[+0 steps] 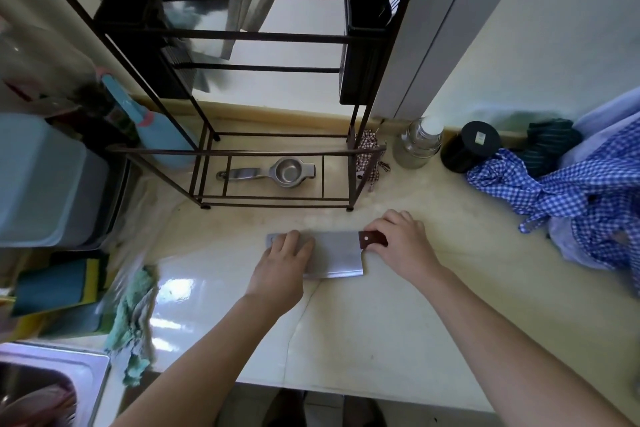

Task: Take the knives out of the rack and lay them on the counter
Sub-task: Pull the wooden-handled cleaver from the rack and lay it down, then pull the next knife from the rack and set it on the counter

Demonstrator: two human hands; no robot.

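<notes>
flanking cleaver [334, 255]: rack [277, 180], checked cloth [571, 194]

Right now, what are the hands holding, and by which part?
A cleaver lying flat on the counter. The right hand grips its brown handle; the left hand rests on the blade's far end.

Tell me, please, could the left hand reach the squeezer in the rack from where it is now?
Probably yes. The left hand lies on the cleaver, just in front of the rack. The squeezer lies on the bottom shelf, whose front is open above a low rail.
</notes>
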